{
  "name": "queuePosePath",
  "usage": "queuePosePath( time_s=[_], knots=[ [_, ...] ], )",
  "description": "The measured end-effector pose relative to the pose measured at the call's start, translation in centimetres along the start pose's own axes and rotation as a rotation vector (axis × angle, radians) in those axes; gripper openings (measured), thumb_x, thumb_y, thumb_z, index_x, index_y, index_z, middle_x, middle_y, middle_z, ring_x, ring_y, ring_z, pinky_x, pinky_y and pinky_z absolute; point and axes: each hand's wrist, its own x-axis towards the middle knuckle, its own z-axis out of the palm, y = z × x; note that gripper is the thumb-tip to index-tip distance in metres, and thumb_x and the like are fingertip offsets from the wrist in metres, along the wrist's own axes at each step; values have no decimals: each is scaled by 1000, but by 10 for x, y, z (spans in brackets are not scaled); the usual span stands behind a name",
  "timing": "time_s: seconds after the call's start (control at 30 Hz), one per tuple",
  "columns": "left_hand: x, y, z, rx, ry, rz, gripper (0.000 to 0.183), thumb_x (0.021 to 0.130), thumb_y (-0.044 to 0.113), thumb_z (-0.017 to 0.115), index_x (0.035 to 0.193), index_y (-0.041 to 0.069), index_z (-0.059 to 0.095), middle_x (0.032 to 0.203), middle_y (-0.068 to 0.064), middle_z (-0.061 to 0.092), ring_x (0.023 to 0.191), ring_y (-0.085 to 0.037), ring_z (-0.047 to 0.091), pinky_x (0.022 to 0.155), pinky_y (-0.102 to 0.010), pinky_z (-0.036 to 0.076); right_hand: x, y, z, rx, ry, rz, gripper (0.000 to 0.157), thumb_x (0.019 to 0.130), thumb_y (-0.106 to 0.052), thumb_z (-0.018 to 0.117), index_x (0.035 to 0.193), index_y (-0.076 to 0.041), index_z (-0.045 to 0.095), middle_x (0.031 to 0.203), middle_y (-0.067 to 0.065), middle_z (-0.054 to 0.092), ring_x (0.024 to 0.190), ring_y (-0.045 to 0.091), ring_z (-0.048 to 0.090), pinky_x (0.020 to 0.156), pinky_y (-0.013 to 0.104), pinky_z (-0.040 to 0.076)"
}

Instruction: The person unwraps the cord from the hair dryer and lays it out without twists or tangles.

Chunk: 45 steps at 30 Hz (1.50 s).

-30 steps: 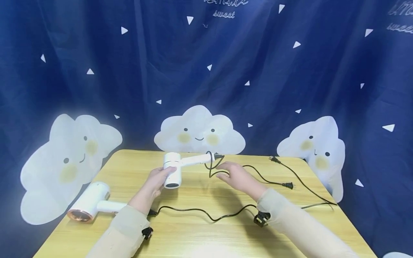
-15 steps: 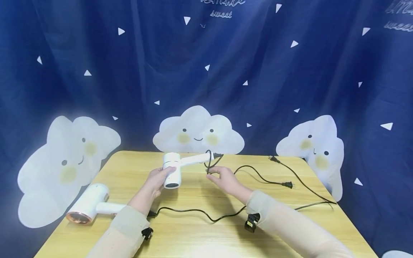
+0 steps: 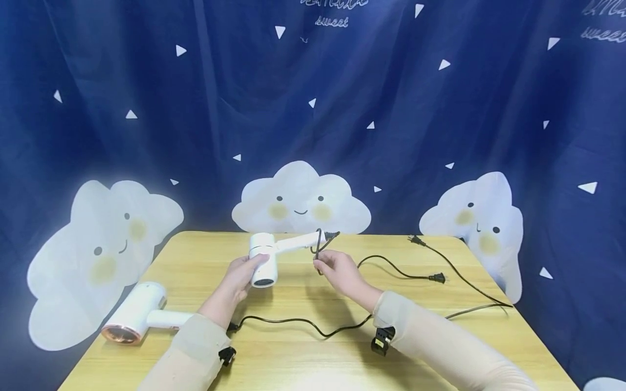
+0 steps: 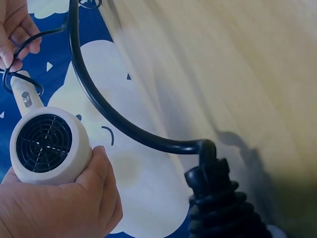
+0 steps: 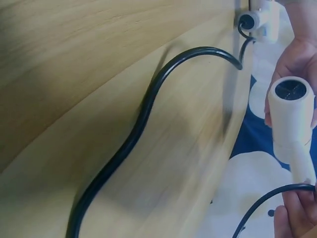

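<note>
A white hair dryer (image 3: 264,269) is held up over the table, and my left hand (image 3: 237,278) grips it round the barrel. Its handle points right, and a thin black cord (image 3: 319,239) loops at the handle's end. My right hand (image 3: 342,272) pinches that cord just below the loop. The left wrist view shows the dryer's round dark grille (image 4: 44,144) and the cord running to the right hand's fingers (image 4: 15,29). In the right wrist view, part of the right hand lies cut off at the lower right edge.
A second white hair dryer (image 3: 142,309) with a copper-coloured rim lies on the wooden table (image 3: 293,361) at the left. Its black cord (image 3: 303,320) runs rightwards. Two black plugs lie right: one plug (image 3: 437,277) nearer, another plug (image 3: 417,240) near the back edge.
My right hand has moved left from beside the cord, and its fingers now pinch the cord near the handle. The left hand and the dryer have hardly moved.
</note>
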Motion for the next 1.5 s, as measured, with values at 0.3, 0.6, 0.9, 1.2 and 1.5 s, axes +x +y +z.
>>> queuePosePath(
  time_s=[0.3,0.6,0.9,1.2,1.5],
  knots=[
    [2,0,0,14,11,12,59,79,33,69,119,-4,48,105,-12,59,87,-20,62,77,-31,52,0,-22,-23,-41,0,6,12,92,-22,56,88,-14,64,72,-2,64,61,10,62,52,24,48],
    [3,2,0,40,11,25,58,81,32,68,121,-5,47,106,-12,59,87,-20,61,76,-29,51,10,-36,-50,-102,-22,61,11,90,-19,60,83,-13,66,64,-4,59,52,7,57,50,25,47],
    [2,-1,-4,45,16,19,60,78,33,70,120,-3,49,105,-12,60,86,-20,62,75,-31,51,21,-43,-79,-126,-65,32,13,89,-17,60,83,-10,68,66,-3,61,54,11,60,48,23,50],
    [0,-4,-5,25,-23,30,60,80,31,68,122,-5,45,104,-12,60,85,-20,62,76,-31,52,34,-35,-106,-113,-49,78,16,90,-21,60,93,-10,71,82,4,69,68,13,62,61,28,52],
    [-2,-6,-8,4,-60,14,58,80,30,68,121,-5,46,104,-11,60,87,-20,61,78,-32,51,44,-6,-115,-41,-64,140,18,91,-19,58,97,-7,69,85,5,68,81,22,64,74,37,52]
  ],
)
